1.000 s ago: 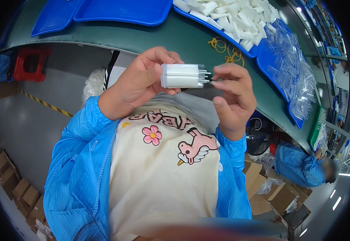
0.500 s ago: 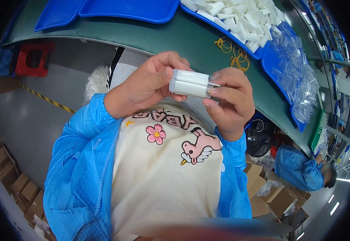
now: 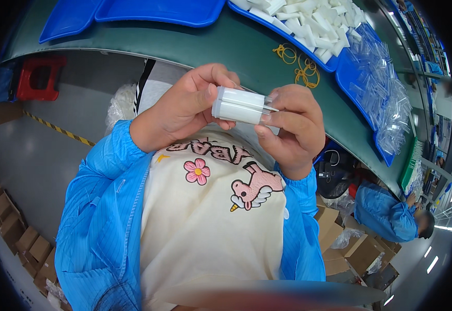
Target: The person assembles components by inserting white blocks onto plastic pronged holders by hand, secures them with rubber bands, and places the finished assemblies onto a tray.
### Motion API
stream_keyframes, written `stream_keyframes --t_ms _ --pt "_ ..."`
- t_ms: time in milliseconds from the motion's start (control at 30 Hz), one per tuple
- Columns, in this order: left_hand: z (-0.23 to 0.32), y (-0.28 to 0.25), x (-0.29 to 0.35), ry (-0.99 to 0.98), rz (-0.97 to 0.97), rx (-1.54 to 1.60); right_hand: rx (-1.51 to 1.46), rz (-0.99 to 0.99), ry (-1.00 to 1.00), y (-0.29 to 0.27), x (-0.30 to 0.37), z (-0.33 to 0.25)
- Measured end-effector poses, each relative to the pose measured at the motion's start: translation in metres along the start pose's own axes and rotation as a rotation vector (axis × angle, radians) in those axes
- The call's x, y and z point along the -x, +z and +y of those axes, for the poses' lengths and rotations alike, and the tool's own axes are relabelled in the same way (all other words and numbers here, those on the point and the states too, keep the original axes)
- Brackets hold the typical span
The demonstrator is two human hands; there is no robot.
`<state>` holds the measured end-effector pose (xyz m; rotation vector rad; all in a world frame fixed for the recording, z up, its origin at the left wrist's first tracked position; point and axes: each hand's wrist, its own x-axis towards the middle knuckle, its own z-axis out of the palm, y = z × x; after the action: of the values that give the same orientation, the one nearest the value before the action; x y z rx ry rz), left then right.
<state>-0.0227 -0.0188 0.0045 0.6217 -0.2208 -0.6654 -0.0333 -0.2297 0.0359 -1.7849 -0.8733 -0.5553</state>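
Note:
Between my two hands is a bundle of clear plastic tubes (image 3: 240, 105) with white foam pieces inside, held above my lap near the table edge. My left hand (image 3: 194, 101) grips its left end, thumb on top and fingertips showing underneath. At the right end, the fingers of my right hand (image 3: 293, 124) pinch the clear ends, where a thin strip sticks out. How the tubes are joined cannot be made out.
On the green table (image 3: 153, 39) lie yellow rubber bands (image 3: 305, 72). White foam pieces (image 3: 314, 23) fill one blue tray, clear tubes (image 3: 376, 78) another. More blue trays (image 3: 158, 11) stand far left. A red stool (image 3: 40, 78), cardboard boxes (image 3: 335, 228) and a person in blue (image 3: 384, 212) are beyond.
The view has shifted slightly, and both hands with the tube bundle sit a little further left in it. The grip looks about the same.

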Motion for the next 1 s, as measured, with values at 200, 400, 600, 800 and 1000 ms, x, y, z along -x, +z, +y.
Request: stream_keyframes --t_ms 200,400,600,800,1000 --pt "-0.002 -0.002 0.002 -0.004 -0.001 0.013 -0.014 -0.010 0.004 0.000 0.003 0.001" --pt "-0.004 -0.002 -0.001 -0.016 -0.005 0.018 0.007 -0.018 -0.005 -0.003 0.002 0.002" --pt "-0.001 -0.011 0.002 0.075 -0.063 0.079 -0.276 0.177 0.184 -0.001 0.010 0.005" --pt "0.004 -0.020 0.008 0.142 0.028 0.100 0.648 0.389 0.380 -0.095 0.007 0.038" --pt "0.017 -0.006 0.003 0.090 0.134 -0.005 0.957 -0.348 0.334 -0.185 -0.005 0.063"
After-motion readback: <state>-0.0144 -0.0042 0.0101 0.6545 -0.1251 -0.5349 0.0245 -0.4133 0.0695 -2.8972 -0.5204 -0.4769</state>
